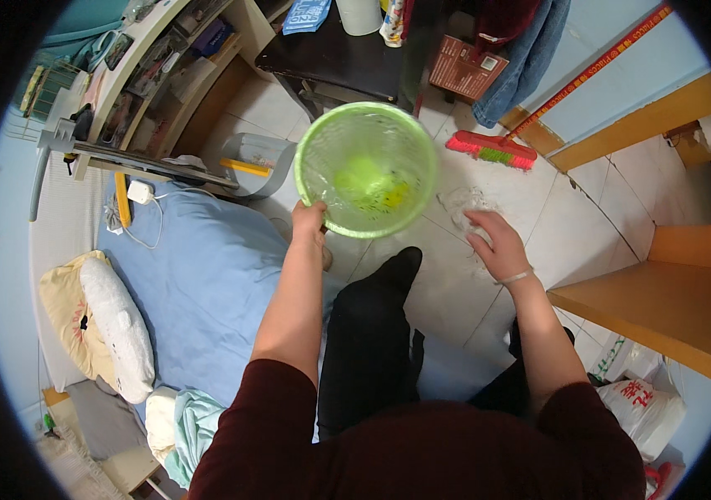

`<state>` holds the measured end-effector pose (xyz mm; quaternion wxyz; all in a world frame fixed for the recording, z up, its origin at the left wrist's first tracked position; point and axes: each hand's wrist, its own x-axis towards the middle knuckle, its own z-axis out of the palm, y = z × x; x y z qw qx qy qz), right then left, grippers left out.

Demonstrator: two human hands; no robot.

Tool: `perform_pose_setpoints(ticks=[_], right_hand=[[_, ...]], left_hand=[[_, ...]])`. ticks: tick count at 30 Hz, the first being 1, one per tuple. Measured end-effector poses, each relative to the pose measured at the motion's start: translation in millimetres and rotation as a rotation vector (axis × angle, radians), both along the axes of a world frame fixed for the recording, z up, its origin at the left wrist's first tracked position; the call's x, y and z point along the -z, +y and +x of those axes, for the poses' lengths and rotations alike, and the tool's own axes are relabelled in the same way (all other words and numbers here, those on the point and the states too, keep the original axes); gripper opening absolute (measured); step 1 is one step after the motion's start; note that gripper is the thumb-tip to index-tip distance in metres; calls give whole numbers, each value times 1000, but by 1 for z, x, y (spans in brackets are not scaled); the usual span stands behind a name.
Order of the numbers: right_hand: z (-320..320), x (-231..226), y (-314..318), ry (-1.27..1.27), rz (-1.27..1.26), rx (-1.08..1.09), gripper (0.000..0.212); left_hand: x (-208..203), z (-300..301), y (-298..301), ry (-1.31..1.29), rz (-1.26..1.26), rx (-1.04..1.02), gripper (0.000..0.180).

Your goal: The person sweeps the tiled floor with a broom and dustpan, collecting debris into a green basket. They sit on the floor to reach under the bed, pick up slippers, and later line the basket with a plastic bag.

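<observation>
My left hand [309, 218] is closed on the near left rim of a light green wastebasket [312, 133]. A clear plastic bag lines it, and a few yellow and dark bits show at its bottom. Over the white tiles, my right hand [501, 247] has its fingers apart, thumb and forefinger spread. Its fingertips are beside a loose heap of greyish fluff and dust [465, 202] on the floor; whether they touch it I cannot tell. Beyond the heap lies a red and green broom head [491, 150] on a long red handle [584, 79].
A clear dustpan [265, 158] with a yellow edge stands left of the wastebasket. At far left is a bed with a blue sheet [197, 275]. A dark chair [334, 62] stands ahead, and a wooden shelf [647, 304] juts in at the right.
</observation>
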<state>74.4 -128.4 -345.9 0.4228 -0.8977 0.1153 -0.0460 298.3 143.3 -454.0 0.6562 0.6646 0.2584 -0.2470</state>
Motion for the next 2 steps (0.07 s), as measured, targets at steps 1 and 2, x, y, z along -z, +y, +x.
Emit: perform_pose_setpoints(ticks=[1, 2], right_hand=[[-23, 12, -10, 131, 12, 27, 39], [-50, 30, -18, 266, 22, 59, 40]], left_hand=[[3, 2, -2, 64, 3, -52, 34], [6, -1, -8, 73, -4, -37, 34]])
